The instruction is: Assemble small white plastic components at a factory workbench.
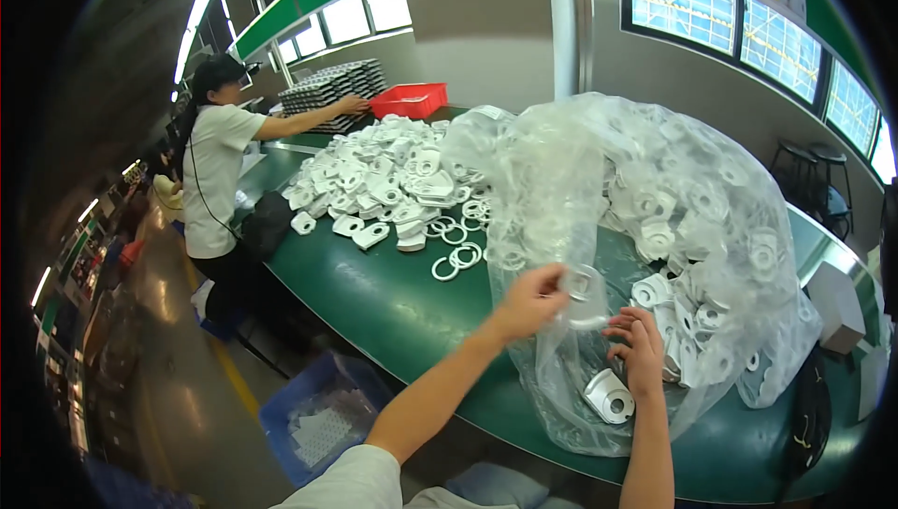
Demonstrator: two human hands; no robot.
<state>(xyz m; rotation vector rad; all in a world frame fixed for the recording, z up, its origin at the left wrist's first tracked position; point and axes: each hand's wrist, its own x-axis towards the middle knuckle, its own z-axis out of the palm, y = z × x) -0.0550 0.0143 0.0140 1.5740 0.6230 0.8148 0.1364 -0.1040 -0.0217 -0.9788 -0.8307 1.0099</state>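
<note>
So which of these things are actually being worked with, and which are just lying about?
In hand:
left hand gripping clear plastic bag
right hand on white plastic parts inside

Lying about:
loose parts pile
white rings
red bin
blue crate

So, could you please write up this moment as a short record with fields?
Setting: green workbench in a factory hall
Left hand: gripping the film of a large clear plastic bag
Right hand: pressed on the bag's lower front
Bag contents: many white moulded plastic parts
On the bench: loose heap of the same white parts, white rings at its near edge
Far end: red bin, stacked grey trays
Co-worker: standing left, reaching to the trays
Floor: blue crate below the bench
</note>
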